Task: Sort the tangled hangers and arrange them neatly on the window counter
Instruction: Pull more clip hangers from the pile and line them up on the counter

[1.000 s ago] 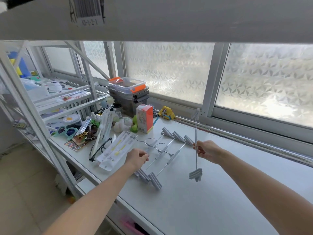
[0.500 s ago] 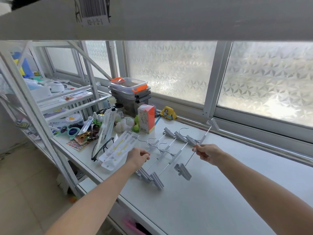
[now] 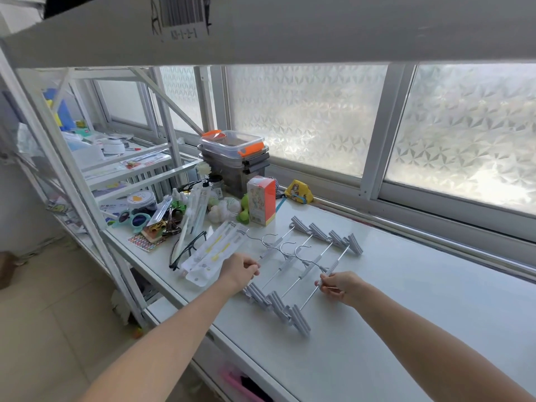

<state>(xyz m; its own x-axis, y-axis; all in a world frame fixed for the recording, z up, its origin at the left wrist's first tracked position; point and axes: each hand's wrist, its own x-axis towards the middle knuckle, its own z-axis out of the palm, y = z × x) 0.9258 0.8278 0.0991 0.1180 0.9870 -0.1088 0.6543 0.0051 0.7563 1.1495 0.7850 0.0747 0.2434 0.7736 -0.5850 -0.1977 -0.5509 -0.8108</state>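
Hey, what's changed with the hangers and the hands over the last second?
The right hand swung the fourth hanger down from upright and laid it flat beside the other three hangers on the counter, still pinching its bar. The left hand stayed on the leftmost hanger. The three hangers and the clutter further left did not move.

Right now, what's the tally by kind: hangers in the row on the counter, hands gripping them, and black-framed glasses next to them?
clip hangers: 4
hands gripping them: 2, left hand and right hand
black-framed glasses: 1
Total: 7
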